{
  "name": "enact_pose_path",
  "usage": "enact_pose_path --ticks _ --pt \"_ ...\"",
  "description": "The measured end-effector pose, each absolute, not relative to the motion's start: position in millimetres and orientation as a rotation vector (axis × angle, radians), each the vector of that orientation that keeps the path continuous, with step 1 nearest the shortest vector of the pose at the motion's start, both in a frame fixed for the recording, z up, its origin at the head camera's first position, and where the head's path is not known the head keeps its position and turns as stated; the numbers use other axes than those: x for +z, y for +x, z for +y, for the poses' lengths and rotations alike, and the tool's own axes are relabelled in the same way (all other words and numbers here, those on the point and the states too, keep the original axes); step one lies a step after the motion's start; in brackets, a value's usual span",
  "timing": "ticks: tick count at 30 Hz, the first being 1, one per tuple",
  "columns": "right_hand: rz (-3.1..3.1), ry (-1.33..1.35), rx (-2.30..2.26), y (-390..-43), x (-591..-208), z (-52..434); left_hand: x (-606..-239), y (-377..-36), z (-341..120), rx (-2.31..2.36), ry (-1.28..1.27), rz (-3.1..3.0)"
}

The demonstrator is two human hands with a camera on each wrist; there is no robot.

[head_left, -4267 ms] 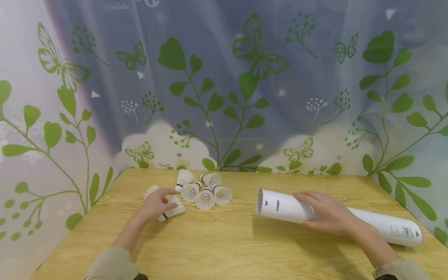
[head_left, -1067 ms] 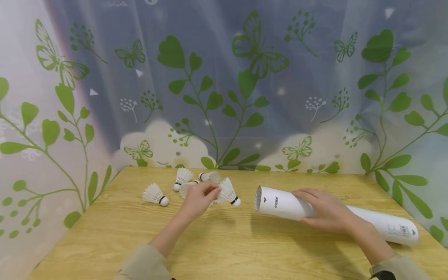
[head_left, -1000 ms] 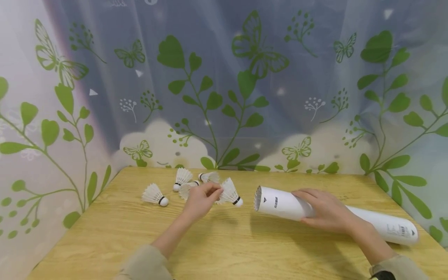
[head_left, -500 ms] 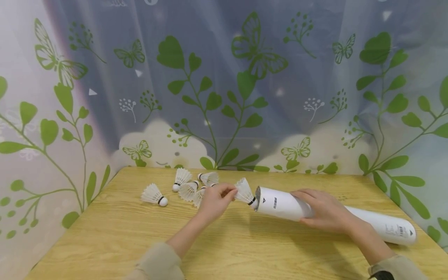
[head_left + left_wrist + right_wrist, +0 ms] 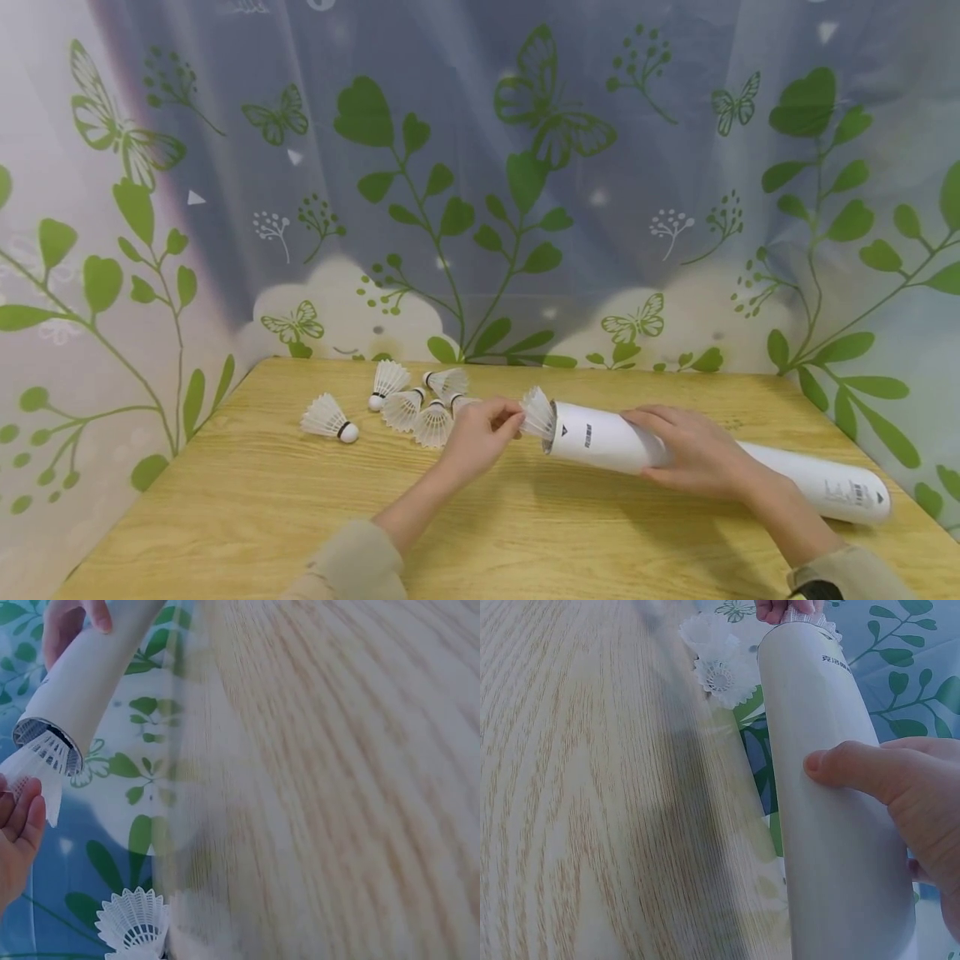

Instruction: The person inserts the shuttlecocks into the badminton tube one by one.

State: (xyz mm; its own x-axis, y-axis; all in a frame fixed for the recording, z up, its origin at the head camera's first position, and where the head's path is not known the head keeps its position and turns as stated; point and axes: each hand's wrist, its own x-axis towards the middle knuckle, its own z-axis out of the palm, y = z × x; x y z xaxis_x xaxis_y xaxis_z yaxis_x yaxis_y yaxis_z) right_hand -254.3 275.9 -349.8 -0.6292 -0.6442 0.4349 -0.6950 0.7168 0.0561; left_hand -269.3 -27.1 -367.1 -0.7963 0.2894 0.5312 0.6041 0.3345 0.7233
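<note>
My left hand (image 5: 483, 435) pinches a white feather shuttlecock (image 5: 536, 412) by its skirt. The cork end of that shuttlecock is inside the mouth of a white cardboard tube (image 5: 603, 437), hidden by the wall; the feathers stick out. In the left wrist view the skirt (image 5: 37, 776) spreads below the tube's rim (image 5: 45, 729). My right hand (image 5: 697, 450) grips the tube around its middle, thumb (image 5: 847, 766) on the near side in the right wrist view. The tube's open end is tilted up to the left, its far end low at the table's right.
Several more shuttlecocks (image 5: 403, 408) lie in a loose cluster at the back left of the wooden table (image 5: 480, 533). One shuttlecock (image 5: 328, 418) lies apart to their left. A leaf-patterned curtain (image 5: 450, 208) stands right behind the table.
My left hand picked up a shuttlecock at the left, carried it right, and has pushed its cork end into the tube. My right hand keeps its grip on the tube, nearly still.
</note>
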Motion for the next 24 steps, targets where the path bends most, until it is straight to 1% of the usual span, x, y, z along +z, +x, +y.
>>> enact_pose_path --ticks 10,17,24 --pt "-2.467 1.046 0.16 -254.0 -352.0 275.1 -364.3 -268.1 -22.6 -1.334 -0.799 -2.364" --pt "-2.505 1.021 0.168 -253.2 -352.8 275.9 -363.4 -268.0 -19.7 -1.119 -0.797 -2.393" --pt "-2.52 1.019 0.181 -254.0 -350.7 275.5 -365.3 -268.3 -15.8 -1.129 -0.792 -2.39"
